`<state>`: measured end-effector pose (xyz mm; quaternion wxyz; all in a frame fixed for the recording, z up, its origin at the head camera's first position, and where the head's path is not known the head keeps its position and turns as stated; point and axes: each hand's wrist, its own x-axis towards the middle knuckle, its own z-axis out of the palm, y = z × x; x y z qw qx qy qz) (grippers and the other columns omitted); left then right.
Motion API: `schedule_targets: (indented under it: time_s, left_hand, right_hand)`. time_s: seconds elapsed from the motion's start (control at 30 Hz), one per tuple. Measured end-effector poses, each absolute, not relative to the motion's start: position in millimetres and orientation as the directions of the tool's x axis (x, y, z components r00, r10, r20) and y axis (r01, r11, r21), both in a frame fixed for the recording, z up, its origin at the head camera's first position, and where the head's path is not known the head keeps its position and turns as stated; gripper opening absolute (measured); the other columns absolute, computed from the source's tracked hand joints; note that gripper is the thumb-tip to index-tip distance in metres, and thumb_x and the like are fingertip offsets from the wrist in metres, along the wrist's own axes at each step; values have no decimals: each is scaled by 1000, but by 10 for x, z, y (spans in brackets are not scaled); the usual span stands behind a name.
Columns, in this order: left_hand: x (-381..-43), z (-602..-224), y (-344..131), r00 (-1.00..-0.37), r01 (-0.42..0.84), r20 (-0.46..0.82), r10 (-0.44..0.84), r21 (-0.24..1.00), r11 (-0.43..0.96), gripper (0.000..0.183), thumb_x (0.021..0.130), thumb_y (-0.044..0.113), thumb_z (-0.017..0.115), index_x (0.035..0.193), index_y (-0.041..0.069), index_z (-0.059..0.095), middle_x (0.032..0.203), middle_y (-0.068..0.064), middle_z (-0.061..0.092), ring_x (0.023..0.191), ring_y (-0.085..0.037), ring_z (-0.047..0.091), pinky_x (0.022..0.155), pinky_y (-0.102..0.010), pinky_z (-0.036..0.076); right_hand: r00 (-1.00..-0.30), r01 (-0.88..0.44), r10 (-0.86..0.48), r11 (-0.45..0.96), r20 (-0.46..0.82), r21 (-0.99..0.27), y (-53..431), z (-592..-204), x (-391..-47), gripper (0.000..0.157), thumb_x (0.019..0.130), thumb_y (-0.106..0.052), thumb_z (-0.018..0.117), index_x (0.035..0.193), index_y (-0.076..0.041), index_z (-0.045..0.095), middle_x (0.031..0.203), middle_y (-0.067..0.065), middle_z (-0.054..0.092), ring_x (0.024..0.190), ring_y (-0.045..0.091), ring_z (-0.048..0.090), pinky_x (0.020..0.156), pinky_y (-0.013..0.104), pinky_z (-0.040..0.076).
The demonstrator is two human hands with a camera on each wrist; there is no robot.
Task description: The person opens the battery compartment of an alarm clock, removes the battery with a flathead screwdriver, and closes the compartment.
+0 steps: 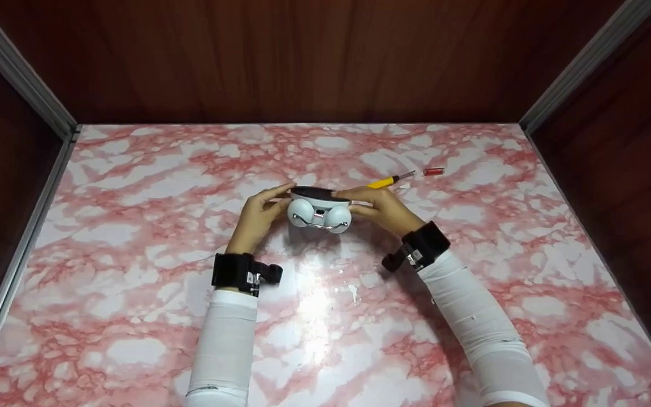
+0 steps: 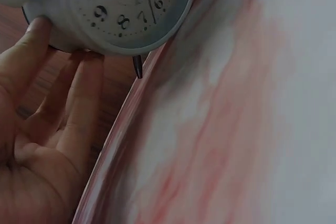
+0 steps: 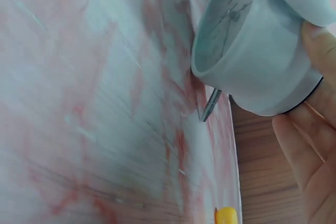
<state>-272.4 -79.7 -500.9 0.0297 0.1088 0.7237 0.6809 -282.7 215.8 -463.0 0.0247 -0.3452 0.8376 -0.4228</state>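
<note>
A white twin-bell alarm clock (image 1: pixel 320 202) is held between both hands over the middle of the table, its two bells and wire handle turned toward me in the head view. My left hand (image 1: pixel 256 219) grips its left side, thumb on one face and fingers on the other. On the opposite side my right hand (image 1: pixel 383 208) holds it the same way, fingers against the dark back. The left wrist view shows the numbered dial (image 2: pixel 123 3) and a short leg (image 2: pixel 137 66) below the rim. From the right wrist, the clock body (image 3: pixel 268 61) appears tilted.
Just beyond my right hand lies a screwdriver (image 1: pixel 383 182) with a yellow handle, its tip pointing right. A red battery (image 1: pixel 434 171) is near that tip. Dark wood panels (image 1: pixel 303 62) wall off the back and both sides of the pink marbled table (image 1: pixel 133 237).
</note>
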Motion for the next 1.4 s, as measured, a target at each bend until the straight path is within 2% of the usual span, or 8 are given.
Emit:
schedule_targets:
  time_s: [0.13,0.23,0.5,0.7,0.83,0.97,1.2,1.4]
  left_hand:
    - [-2691,-5074,-798,-978,148,141,151,988,35,36,98,5,64,134,4,65,142,-15,55,131,-25,54,107,-30,45]
    - [-2658,-5123,-782,-984,130,127,126,991,12,35,99,6,64,134,3,65,145,-13,57,136,-23,50,110,-27,41]
    - [-2533,-5192,-647,-996,12,30,90,980,-198,37,100,5,60,136,0,61,136,-17,61,118,-26,64,89,-32,57]
    - [-2483,-5218,-544,-998,14,27,60,978,-207,36,101,9,60,136,2,60,132,-16,62,108,-25,67,82,-32,59]
    - [-2484,-5207,-565,-994,-18,8,113,973,-232,41,103,13,60,143,7,56,137,-14,59,117,-26,63,88,-36,57]
    - [-2521,-5156,-631,-973,-36,39,228,948,-315,54,99,6,63,150,8,48,147,-14,51,132,-29,52,102,-40,50]
    - [-2630,-5063,-605,-958,74,116,264,984,-163,70,90,-4,72,153,6,43,150,-16,47,132,-32,54,102,-36,50]
    - [-2697,-5019,-567,-967,99,123,224,988,-118,67,90,-8,69,151,0,44,147,-21,49,131,-35,54,104,-36,49]
  right_hand:
    - [-776,-509,-575,333,257,-794,2109,-4693,-2826,34,95,-9,68,129,-5,69,126,11,70,118,27,65,102,40,50]
    - [-794,-468,-556,303,245,-830,2086,-4728,-2806,33,95,-5,66,127,-1,69,123,14,70,115,28,66,99,39,52]
    - [-844,-389,-499,320,196,-864,2058,-4702,-2734,31,95,3,65,125,7,67,124,22,68,118,35,64,100,34,51]
    - [-876,-310,-453,271,164,-911,2099,-4747,-2758,30,97,5,61,126,9,65,129,25,64,122,33,61,103,31,48]
    - [-890,-266,-425,196,163,-944,2115,-4801,-2804,30,99,2,59,128,10,63,131,24,64,121,24,62,103,33,49]
    - [-904,-225,-387,77,179,-971,2091,-4812,-2841,33,100,-1,59,131,10,61,131,21,65,118,19,63,100,37,51]
    - [-946,-220,-244,-6,215,-975,2058,-4824,-2845,37,99,0,62,134,9,57,126,16,67,112,18,65,92,34,56]
    - [-942,-259,-220,3,252,-966,2059,-4857,-2767,42,98,2,60,139,8,54,136,18,61,121,25,60,103,40,49]
